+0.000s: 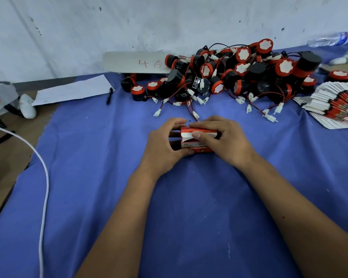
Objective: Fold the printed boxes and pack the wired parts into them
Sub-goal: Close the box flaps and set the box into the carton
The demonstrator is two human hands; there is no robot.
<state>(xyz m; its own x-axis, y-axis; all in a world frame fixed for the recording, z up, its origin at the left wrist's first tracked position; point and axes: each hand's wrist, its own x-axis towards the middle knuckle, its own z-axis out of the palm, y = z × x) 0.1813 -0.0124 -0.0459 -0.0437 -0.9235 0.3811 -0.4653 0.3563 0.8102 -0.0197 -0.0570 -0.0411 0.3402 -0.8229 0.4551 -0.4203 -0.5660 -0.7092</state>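
Our right thumb [197, 135] lies flat across the white flap of the printed box [197, 144], and the other fingers of our right hand [222, 140] curl over its far edge, so the box is clamped from above. Our left hand [165, 146] grips the box's left end, fingers curled round the top and thumb tucked under the near side. The box is red and white, held between both hands just above the blue cloth [109, 177], near the middle of the work surface.

Beyond the hands we see a heap of wired parts [239, 73], black drums with red caps and white connectors on thin leads, piled against the wall. To the right lies a fanned stack of flat boxes [338, 109]. Behind the heap a pale board [137, 63] carries red handwritten figures. On the left a sheet of paper [72, 90] rests at the cloth's edge with a black pen [109, 96] beside it. A white cable [45, 177] curves along the left side, where brown cardboard [6, 149] shows under the cloth. The scuffed white wall [129, 23] rises behind, and a plastic bottle [329, 39] lies at far right.
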